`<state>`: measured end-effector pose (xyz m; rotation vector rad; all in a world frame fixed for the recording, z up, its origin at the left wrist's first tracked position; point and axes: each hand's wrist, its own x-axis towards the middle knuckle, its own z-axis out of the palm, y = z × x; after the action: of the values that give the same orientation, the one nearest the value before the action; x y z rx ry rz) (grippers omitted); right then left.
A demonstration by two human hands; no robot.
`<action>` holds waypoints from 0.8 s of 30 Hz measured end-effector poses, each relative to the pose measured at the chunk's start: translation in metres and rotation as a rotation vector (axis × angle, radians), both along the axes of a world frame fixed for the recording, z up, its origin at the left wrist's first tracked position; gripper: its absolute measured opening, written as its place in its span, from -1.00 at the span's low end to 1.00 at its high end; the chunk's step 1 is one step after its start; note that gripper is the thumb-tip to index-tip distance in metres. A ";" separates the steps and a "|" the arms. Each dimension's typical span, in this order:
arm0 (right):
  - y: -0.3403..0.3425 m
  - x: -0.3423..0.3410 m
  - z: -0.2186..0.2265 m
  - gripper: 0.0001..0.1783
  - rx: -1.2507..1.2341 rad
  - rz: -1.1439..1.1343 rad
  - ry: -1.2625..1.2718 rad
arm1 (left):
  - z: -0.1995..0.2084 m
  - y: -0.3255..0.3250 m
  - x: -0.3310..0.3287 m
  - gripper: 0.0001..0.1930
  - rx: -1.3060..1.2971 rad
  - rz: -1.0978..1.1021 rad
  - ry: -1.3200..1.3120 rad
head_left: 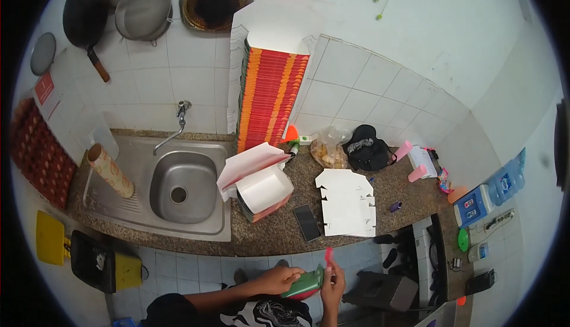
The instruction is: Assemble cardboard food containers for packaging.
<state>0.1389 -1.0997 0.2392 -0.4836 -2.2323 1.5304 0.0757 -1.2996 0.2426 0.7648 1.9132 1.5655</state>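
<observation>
Low in the head view, in front of the counter, my left hand (pixel 279 280) is closed round a green packet (pixel 305 285) with a red lower side. My right hand (pixel 332 286) is at the packet's right end, its fingers pinching a small pinkish-red piece (pixel 329 255) that sticks up; whether it joins the packet I cannot tell. On the counter beyond my hands lie a black phone (pixel 307 223) and a stack of flat white cardboard blanks (pixel 349 203). An open-lidded box (pixel 265 191), white inside, stands left of them.
A tall stack of red and orange folded cartons (pixel 270 98) leans at the wall behind the granite counter (pixel 267 241). At left are a steel sink (pixel 183 187) and a patterned paper roll (pixel 111 171). A bag of food (pixel 330 152) and a black cap (pixel 368 147) sit farther right.
</observation>
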 end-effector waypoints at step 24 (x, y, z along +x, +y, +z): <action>-0.032 -0.036 0.050 -0.67 -0.047 0.796 -0.294 | -0.038 -0.030 -0.020 -0.72 -0.111 0.126 -0.113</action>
<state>0.1024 -1.1320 0.2891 0.2359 -2.8133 1.9732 0.0556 -1.3292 0.2051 0.5069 1.9791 1.5267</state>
